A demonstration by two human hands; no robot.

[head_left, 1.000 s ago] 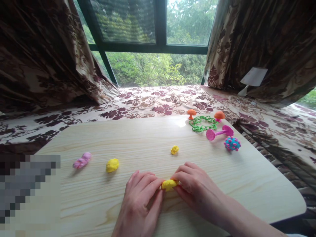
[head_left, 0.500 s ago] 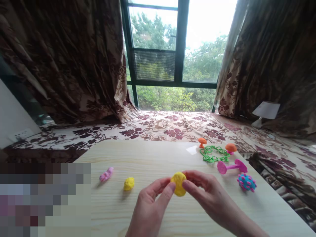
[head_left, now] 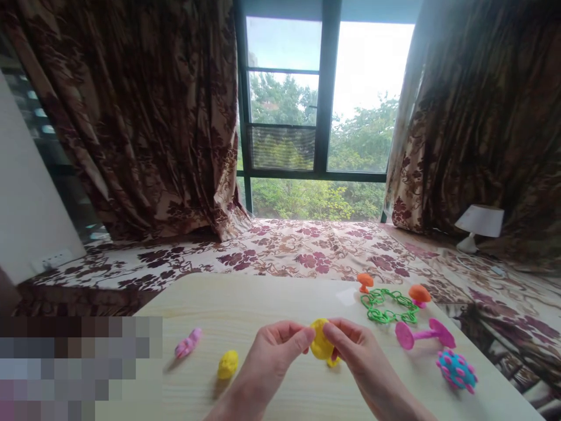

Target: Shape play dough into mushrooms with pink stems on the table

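My left hand [head_left: 274,359] pinches the left edge of a flattened piece of yellow modelling clay [head_left: 321,345] between thumb and fingers. On its other edge my right hand [head_left: 362,356] is pinched too, thumb on the face toward me. A smaller yellow bit [head_left: 333,362] shows under the right fingers; whether it joins the flat piece I cannot tell. Left of my hands, a yellow clay lump [head_left: 228,365] lies on the wooden table [head_left: 263,298], and farther left is a twisted pink clay piece [head_left: 188,343].
At the table's right are a green clay chain [head_left: 371,313], two orange-capped mushroom shapes [head_left: 364,283], a magenta dumbbell shape [head_left: 425,334] and a blue ball with pink knobs [head_left: 456,370]. Behind stand a floral-covered ledge [head_left: 284,245] and a white lamp [head_left: 480,221].
The view has tilted up, so the table sits lower in the picture. The yellow piece has turned in my fingers, and a smaller yellow bit now shows below it.
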